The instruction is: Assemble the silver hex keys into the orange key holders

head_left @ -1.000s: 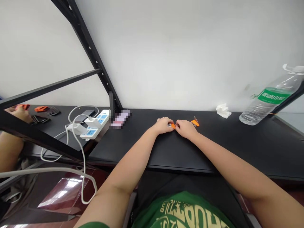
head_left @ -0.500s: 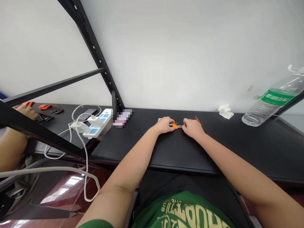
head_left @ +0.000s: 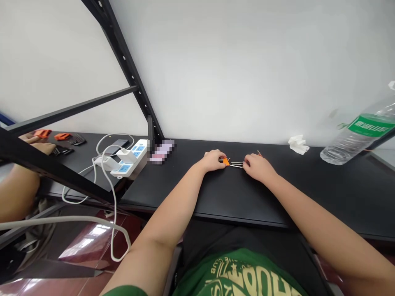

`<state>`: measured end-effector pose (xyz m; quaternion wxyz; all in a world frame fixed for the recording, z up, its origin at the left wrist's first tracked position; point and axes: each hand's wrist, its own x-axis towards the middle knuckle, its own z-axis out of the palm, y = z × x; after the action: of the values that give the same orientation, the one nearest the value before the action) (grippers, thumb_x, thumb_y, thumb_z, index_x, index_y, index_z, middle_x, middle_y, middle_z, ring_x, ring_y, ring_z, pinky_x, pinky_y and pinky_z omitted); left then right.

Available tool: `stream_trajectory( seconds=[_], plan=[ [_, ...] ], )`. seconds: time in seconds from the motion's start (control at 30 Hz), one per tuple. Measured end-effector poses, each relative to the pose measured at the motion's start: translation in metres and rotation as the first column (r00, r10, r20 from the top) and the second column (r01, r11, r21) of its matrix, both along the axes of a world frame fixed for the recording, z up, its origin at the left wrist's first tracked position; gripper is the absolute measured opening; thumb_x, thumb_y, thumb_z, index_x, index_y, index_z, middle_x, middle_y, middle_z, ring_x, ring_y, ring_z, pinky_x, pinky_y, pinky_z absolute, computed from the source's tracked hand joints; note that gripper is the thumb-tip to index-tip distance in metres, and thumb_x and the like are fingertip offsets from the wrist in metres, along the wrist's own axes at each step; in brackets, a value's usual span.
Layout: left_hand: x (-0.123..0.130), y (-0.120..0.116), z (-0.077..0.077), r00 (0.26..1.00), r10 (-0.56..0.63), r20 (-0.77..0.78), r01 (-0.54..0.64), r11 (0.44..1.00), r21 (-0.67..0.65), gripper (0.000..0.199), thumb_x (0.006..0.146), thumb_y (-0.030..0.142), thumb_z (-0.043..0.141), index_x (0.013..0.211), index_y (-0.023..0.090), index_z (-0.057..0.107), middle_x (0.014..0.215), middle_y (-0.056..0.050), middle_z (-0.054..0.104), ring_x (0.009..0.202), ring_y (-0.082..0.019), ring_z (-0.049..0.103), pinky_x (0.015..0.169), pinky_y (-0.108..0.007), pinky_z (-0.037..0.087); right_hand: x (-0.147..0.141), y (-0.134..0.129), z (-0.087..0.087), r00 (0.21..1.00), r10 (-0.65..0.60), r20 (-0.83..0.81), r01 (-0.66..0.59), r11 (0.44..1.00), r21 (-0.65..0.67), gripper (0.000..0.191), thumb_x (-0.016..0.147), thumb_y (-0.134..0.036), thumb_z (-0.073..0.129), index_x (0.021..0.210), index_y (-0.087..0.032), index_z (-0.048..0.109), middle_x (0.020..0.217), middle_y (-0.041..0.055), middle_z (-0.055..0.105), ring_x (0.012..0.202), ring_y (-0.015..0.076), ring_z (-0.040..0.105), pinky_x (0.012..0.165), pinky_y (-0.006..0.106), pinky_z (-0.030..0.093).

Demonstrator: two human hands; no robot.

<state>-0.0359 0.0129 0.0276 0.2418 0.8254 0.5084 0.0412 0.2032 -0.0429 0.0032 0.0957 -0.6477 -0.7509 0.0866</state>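
Observation:
My left hand pinches a small orange hex key holder just above the black tabletop, or resting on it; I cannot tell which. Thin silver hex keys stretch from the holder towards the right, slightly fanned apart. Around their right ends close the fingers of my right hand. A small reddish-orange piece peeks out behind that hand, too small to make out. My fingers hide most of the keys and part of the holder.
Left of the black metal frame, a co-worker's hand is beside orange holders and dark hex keys. A white power strip trails cables. Crumpled tissue and a plastic bottle stand at right along the wall.
My right hand has moved right, away from my left hand, and more of the silver keys shows between them. The view has turned slightly left.

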Motion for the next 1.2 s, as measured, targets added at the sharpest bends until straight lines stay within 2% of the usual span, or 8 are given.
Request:
stream_trajectory(
  seconds=[0.1, 0.23, 0.47, 0.57, 0.67, 0.73, 1.0, 1.2],
  plan=[
    [0.000, 0.000, 0.000, 1.000, -0.003, -0.006, 0.003, 1.000, -0.004, 0.039, 0.081, 0.042, 0.071, 0.118, 0.029, 0.073, 0.124, -0.002, 0.066, 0.118, -0.024, 0.060, 0.111, -0.038, 0.042, 0.015, 0.007, -0.001, 0.998, -0.070, -0.007, 0.070, 0.998, 0.003, 0.020, 0.098, -0.028, 0.049, 0.098, -0.020, 0.068, 0.103, 0.0072, 0.066, 0.088, 0.0190, 0.060, 0.073, 0.031, 0.038],
    [0.000, 0.000, 0.002, 1.000, 0.004, -0.003, -0.004, 1.000, -0.017, 0.040, 0.080, 0.042, 0.072, 0.118, 0.029, 0.073, 0.125, -0.002, 0.066, 0.118, -0.025, 0.060, 0.110, -0.038, 0.042, 0.040, 0.022, -0.013, 0.999, -0.020, -0.030, 0.018, 0.999, -0.044, 0.027, 0.100, -0.029, 0.050, 0.113, -0.022, 0.072, 0.113, 0.0078, 0.064, 0.098, 0.0191, 0.060, 0.080, 0.029, 0.041],
    [-0.001, 0.003, -0.001, 1.000, -0.008, 0.000, 0.008, 1.000, -0.015, 0.040, 0.080, 0.042, 0.071, 0.118, 0.031, 0.072, 0.126, -0.001, 0.065, 0.120, -0.024, 0.059, 0.112, -0.038, 0.040, 0.059, 0.030, -0.020, 0.981, -0.195, 0.014, 0.195, 0.980, -0.048, 0.025, 0.100, -0.025, 0.048, 0.107, -0.020, 0.071, 0.111, 0.0090, 0.063, 0.095, 0.0198, 0.061, 0.078, 0.030, 0.042],
    [0.000, 0.004, -0.003, 1.000, -0.005, -0.012, 0.005, 1.000, -0.004, 0.040, 0.079, 0.042, 0.071, 0.118, 0.030, 0.071, 0.125, -0.001, 0.065, 0.119, -0.024, 0.060, 0.111, -0.038, 0.041, 0.042, 0.026, -0.019, 0.992, -0.094, -0.090, 0.098, 0.994, 0.040, 0.026, 0.101, -0.031, 0.051, 0.111, -0.021, 0.073, 0.112, 0.0084, 0.064, 0.101, 0.0201, 0.061, 0.085, 0.029, 0.044],
    [0.001, 0.004, -0.002, 1.000, -0.013, -0.025, 0.013, 1.000, 0.003, 0.040, 0.080, 0.042, 0.071, 0.118, 0.029, 0.071, 0.124, -0.002, 0.066, 0.119, -0.024, 0.060, 0.111, -0.038, 0.041, 0.020, 0.024, -0.020, 0.969, 0.102, -0.223, -0.101, 0.995, 0.016, 0.025, 0.100, -0.035, 0.055, 0.110, -0.023, 0.075, 0.109, 0.0059, 0.065, 0.098, 0.0167, 0.062, 0.091, 0.027, 0.045],
    [0.001, 0.002, -0.001, 1.000, -0.008, -0.026, 0.008, 1.000, 0.001, 0.041, 0.079, 0.042, 0.071, 0.119, 0.029, 0.071, 0.125, -0.002, 0.066, 0.120, -0.024, 0.059, 0.110, -0.037, 0.041, 0.010, 0.026, -0.020, 0.956, 0.151, -0.251, -0.156, 0.988, -0.001, 0.023, 0.099, -0.030, 0.056, 0.106, -0.022, 0.075, 0.108, 0.0058, 0.065, 0.095, 0.0154, 0.062, 0.091, 0.027, 0.045],
    [0.001, 0.002, -0.001, 1.000, 0.009, -0.018, -0.008, 1.000, 0.006, 0.042, 0.078, 0.039, 0.071, 0.119, 0.029, 0.071, 0.126, -0.001, 0.065, 0.117, -0.023, 0.061, 0.110, -0.037, 0.042, 0.028, 0.026, -0.014, 0.972, 0.087, -0.219, -0.110, 0.990, -0.092, 0.017, 0.090, -0.014, 0.054, 0.092, -0.018, 0.071, 0.098, 0.0044, 0.063, 0.085, 0.0128, 0.059, 0.084, 0.025, 0.044],
    [0.001, 0.002, -0.001, 1.000, 0.002, -0.013, -0.002, 1.000, 0.005, 0.041, 0.079, 0.039, 0.070, 0.118, 0.029, 0.071, 0.124, -0.002, 0.065, 0.117, -0.023, 0.061, 0.110, -0.037, 0.042, 0.015, 0.012, -0.004, 0.958, 0.163, -0.235, -0.200, 0.970, -0.141, 0.023, 0.091, -0.040, 0.064, 0.097, -0.018, 0.067, 0.109, 0.0065, 0.061, 0.084, 0.0142, 0.058, 0.081, 0.028, 0.046]
  ],
)
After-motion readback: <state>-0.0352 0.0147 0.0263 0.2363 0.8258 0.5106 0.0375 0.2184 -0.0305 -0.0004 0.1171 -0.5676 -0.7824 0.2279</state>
